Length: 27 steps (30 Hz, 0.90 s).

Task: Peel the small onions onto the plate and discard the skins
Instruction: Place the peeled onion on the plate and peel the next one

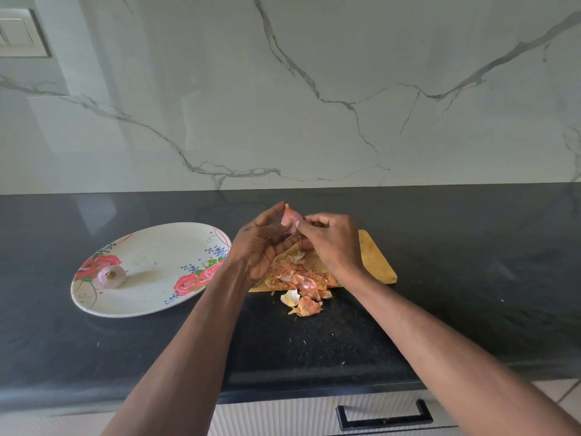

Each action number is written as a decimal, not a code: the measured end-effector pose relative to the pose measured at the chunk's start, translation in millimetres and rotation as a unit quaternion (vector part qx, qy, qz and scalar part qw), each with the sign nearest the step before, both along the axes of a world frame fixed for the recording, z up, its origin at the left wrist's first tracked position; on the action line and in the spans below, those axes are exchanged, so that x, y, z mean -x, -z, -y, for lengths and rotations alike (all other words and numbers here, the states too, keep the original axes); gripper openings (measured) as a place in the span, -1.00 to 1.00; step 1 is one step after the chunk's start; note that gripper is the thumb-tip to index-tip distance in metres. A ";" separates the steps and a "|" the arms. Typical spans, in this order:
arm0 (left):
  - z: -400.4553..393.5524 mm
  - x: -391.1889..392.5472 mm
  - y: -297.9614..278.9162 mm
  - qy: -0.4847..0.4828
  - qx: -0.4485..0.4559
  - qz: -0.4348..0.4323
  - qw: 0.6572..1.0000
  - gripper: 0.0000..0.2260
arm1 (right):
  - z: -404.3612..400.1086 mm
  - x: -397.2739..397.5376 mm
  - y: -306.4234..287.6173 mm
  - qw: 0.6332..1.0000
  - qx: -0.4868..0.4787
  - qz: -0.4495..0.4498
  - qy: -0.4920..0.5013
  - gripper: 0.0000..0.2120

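My left hand (262, 243) holds a small pink onion (290, 218) up above the wooden cutting board (375, 259). My right hand (333, 243) pinches the onion's skin at its right side. A heap of orange and white onion skins (300, 283) lies on the board's front edge and spills onto the counter. One peeled onion (110, 276) sits on the left part of the oval floral plate (151, 247). Another onion (305, 244) shows partly on the board beneath my hands.
The black stone counter (471, 262) runs the full width, backed by a marble wall. A drawer with a black handle (383, 418) sits below the counter's front edge. A wall switch plate (22, 33) is at the top left.
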<state>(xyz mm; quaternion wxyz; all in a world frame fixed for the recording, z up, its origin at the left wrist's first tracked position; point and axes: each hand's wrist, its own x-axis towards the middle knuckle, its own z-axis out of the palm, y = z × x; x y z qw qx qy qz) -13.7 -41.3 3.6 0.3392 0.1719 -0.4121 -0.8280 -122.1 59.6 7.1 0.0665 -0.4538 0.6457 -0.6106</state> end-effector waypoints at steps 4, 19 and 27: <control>-1.3 0.1 0.2 -0.004 0.003 0.002 1.000 -0.65 | 2.3 2.2 -0.2 0.997 -0.004 0.074 0.011 -0.90; 3.8 -0.2 2.7 -0.006 0.008 0.032 0.999 -0.67 | 1.6 2.6 -0.2 0.983 0.003 0.184 -0.019 -0.92; 2.4 0.6 2.5 -0.014 0.009 0.042 0.999 -0.76 | 2.0 1.0 0.7 0.984 0.010 0.179 -0.020 -0.96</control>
